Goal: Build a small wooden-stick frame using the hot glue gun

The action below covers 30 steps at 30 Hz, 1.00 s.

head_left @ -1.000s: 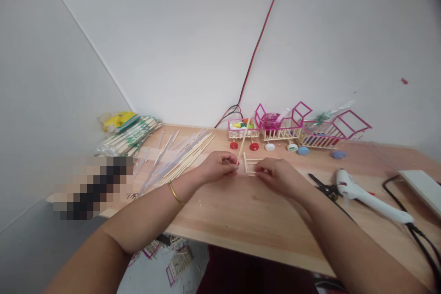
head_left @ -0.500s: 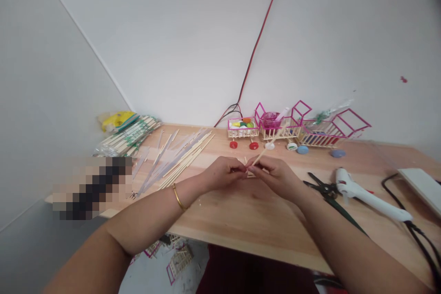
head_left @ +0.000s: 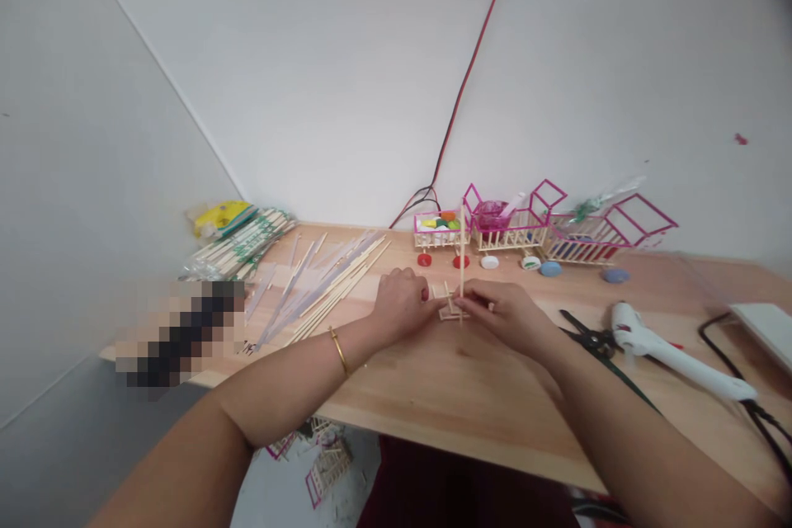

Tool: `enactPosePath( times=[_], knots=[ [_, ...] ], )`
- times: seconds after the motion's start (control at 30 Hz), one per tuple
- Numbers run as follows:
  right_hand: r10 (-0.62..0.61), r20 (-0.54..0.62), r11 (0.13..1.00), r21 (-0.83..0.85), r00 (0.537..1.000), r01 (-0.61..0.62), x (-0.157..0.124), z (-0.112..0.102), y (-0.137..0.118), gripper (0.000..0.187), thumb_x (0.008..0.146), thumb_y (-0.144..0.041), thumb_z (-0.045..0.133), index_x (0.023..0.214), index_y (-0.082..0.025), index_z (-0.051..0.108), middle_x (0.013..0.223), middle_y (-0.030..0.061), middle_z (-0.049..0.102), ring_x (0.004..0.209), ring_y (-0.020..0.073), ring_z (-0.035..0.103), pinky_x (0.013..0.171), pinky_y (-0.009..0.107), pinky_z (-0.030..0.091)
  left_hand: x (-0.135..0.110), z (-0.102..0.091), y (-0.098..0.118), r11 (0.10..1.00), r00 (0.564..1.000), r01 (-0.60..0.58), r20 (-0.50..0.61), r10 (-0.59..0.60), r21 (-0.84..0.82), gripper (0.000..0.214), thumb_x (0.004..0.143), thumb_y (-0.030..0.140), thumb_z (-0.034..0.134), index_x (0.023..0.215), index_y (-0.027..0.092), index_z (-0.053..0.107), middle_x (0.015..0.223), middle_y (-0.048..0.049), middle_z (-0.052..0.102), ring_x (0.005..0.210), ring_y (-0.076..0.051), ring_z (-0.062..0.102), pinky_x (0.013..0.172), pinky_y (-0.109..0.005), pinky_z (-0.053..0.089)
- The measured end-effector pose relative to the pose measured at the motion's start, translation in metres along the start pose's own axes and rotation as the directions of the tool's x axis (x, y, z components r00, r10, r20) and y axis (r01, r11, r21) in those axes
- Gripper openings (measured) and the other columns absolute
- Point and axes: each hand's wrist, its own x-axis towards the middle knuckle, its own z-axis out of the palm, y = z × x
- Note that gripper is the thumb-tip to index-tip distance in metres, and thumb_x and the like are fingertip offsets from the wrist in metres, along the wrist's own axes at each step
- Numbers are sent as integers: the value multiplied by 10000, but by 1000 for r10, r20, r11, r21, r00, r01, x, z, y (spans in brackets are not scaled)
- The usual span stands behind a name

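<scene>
Between my hands a small frame of short wooden sticks (head_left: 450,313) rests on the wooden table. My left hand (head_left: 399,304), with a gold bracelet at the wrist, is closed at the frame's left side, its thumb reaching onto the sticks. The curled fingers partly hide what they grip. My right hand (head_left: 502,307) pinches a long wooden stick (head_left: 462,252), which stands nearly upright against the frame's right side. Its lower end shows just below the fingertips. From this view I cannot tell whether stick and frame are joined.
Loose sticks (head_left: 337,289) and bagged skewers (head_left: 253,246) lie left. Small stick carts with pink rims (head_left: 511,235) stand along the wall. Pliers (head_left: 594,340), a white glue gun (head_left: 681,361) and its cord are right. More stick carts (head_left: 329,466) lie below the table's edge.
The long stick has swung from a slant to nearly upright in my right hand. My hands have moved slightly apart, so more of the small frame shows. The view has shifted a little.
</scene>
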Motion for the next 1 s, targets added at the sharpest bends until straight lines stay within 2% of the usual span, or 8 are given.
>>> enactPosePath(
  times=[0.13, 0.23, 0.37, 0.43, 0.57, 0.77, 0.93, 1.0],
  knots=[
    [-6, -137, 1000, 17, 991, 8, 0, -2, -1, 232, 881, -339, 413, 861, -181, 583, 695, 23, 616, 616, 133, 539, 601, 239, 386, 2, 0, -3, 1000, 1000, -19, -4, 19, -21, 274, 726, 445, 592, 687, 176, 623, 769, -71, 573, 794, -210, 498, 746, -342, 354],
    [-54, -133, 997, 43, 990, 60, -1, 1, -3, 229, 888, -322, 395, 910, -187, 579, 754, 41, 635, 689, 151, 572, 651, 252, 411, 4, -3, -10, 993, 999, -38, -41, 34, -110, 192, 771, 353, 556, 747, 179, 633, 812, -61, 595, 821, -189, 508, 772, -321, 363],
    [-72, -112, 996, 48, 991, 78, 0, 5, -6, 253, 899, -319, 359, 935, -182, 570, 818, 65, 635, 731, 162, 569, 676, 269, 418, 7, -11, -20, 931, 995, -102, -18, 102, -350, 156, 786, 272, 520, 784, 166, 636, 811, -43, 615, 780, -145, 531, 734, -261, 387],
    [-98, -103, 994, 41, 990, 103, -1, 3, -7, 279, 901, -316, 342, 975, -182, 575, 876, 83, 635, 788, 175, 566, 712, 285, 417, 10, -17, -23, 874, 999, -40, -19, 36, -484, 167, 783, 279, 515, 779, 163, 636, 797, -33, 622, 752, -133, 537, 707, -246, 393],
    [-125, 106, 990, 72, 986, 118, -7, -5, -13, 305, 868, -336, 410, 1088, -198, 570, 789, 44, 628, 697, 152, 546, 650, 258, 409, 19, -29, -27, 689, 978, 115, -40, -205, -716, 210, 759, 328, 531, 753, 133, 611, 643, -2, 565, 604, -101, 488, 592, -223, 372],
    [-134, 490, 990, 95, 861, 101, -18, -16, -21, 290, 826, -304, 473, 1080, -249, 600, 709, -2, 615, 599, 121, 506, 560, 224, 374, 24, -32, -37, 414, 958, 171, 52, -283, -894, 190, 699, 309, 600, 707, 123, 564, 566, 27, 491, 504, -59, 426, 522, -199, 337],
    [-126, 485, 992, 71, 865, 105, -25, -7, -34, 326, 800, -219, 482, 1093, -283, 611, 843, 24, 668, 702, 154, 564, 637, 253, 402, 20, -22, -46, 466, 971, 143, 33, -237, -873, 225, 701, 344, 611, 717, 121, 581, 585, 23, 510, 524, -54, 429, 533, -191, 336],
    [-227, 550, 972, 184, 804, 148, -30, -3, -44, 306, 822, -193, 449, 1040, -291, 640, 878, 15, 683, 751, 155, 590, 686, 257, 418, 19, -19, -49, 473, 978, 139, 45, -204, -870, 243, 695, 359, 616, 728, 121, 584, 596, 23, 518, 531, -55, 433, 546, -193, 346]
  ],
)
